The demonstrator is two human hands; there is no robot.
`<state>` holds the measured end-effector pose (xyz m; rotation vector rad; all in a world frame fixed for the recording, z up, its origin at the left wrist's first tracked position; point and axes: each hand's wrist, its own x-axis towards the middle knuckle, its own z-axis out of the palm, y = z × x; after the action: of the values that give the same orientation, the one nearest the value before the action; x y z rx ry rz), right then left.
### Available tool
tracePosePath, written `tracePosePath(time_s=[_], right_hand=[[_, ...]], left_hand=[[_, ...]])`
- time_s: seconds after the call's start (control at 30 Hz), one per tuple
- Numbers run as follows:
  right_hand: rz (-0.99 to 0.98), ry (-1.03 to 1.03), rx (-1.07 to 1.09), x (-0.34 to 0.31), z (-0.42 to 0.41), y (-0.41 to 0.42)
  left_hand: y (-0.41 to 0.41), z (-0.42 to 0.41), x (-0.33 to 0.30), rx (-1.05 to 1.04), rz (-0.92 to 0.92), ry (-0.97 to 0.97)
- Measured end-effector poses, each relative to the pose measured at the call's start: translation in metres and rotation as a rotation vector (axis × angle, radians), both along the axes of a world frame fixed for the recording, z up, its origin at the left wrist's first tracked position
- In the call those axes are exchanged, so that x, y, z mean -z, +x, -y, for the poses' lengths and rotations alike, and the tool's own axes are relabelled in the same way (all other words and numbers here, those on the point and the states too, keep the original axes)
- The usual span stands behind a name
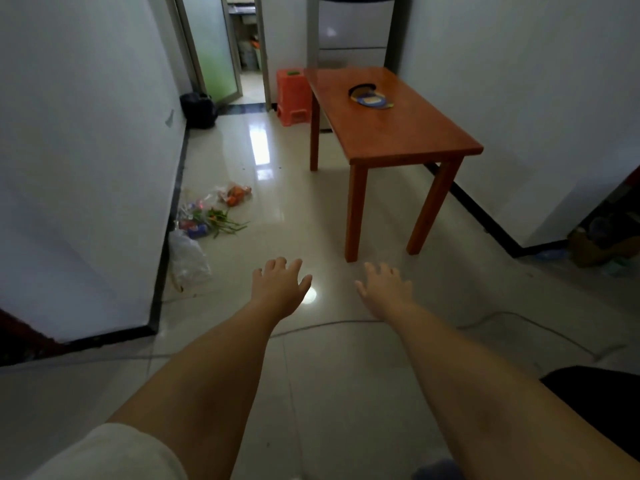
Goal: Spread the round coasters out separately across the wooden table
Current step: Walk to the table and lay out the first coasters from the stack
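A pale, glossy tiled floor point(311, 209) runs between white walls toward a doorway with a frosted glass panel, and both bare forearms reach out over it, palms down. The left hand point(278, 289) is spread wide, fingers fanned and slightly curled at the tips, thumb out toward the other hand; it holds nothing. The right hand point(386, 289) is likewise open and empty, fingers splayed and pointing forward, wrist straight in line with the forearm. A light sleeve point(114, 455) covers the left upper arm.

Well ahead of the right hand, and a little to its outer side, stands the wooden table point(415, 143), its long axis running away from the hands toward the back of the room. The round coasters point(370, 98) lie in one overlapping heap on the far half of the tabletop, well out of reach of either hand; the pile seems to stretch slightly across the table's width, with a dark piece at its far edge and blue and yellow ones nearer, though it is too small to count them.

Beyond the left hand, past the table's far corner, sits an orange plastic stool point(292, 97). Forward and outward of the left hand, along the wall, lie plastic bags with vegetables point(211, 216).
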<state>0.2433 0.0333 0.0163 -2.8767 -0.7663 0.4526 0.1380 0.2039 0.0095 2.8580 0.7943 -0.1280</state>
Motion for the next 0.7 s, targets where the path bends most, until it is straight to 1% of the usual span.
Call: tracePosePath(time_s=[0.17, 0.33, 0.57, 0.7], right_hand=[[-0.002, 0.042, 0.036, -0.01, -0.057, 0.057], [0.017, 0.022, 0.062, -0.009, -0.098, 0.134], [0.015, 0.04, 0.027, -0.004, -0.172, 0.278], [0.058, 0.012, -0.002, -0.007, -0.216, 0.361]], left_hand=[[0.065, -0.058, -0.01, -0.018, 0.031, -0.03], [0.14, -0.102, -0.005, 0.005, 0.031, -0.03], [0.272, -0.182, -0.003, -0.03, 0.033, -0.016], [0.345, -0.228, -0.008, -0.079, 0.047, -0.042]])
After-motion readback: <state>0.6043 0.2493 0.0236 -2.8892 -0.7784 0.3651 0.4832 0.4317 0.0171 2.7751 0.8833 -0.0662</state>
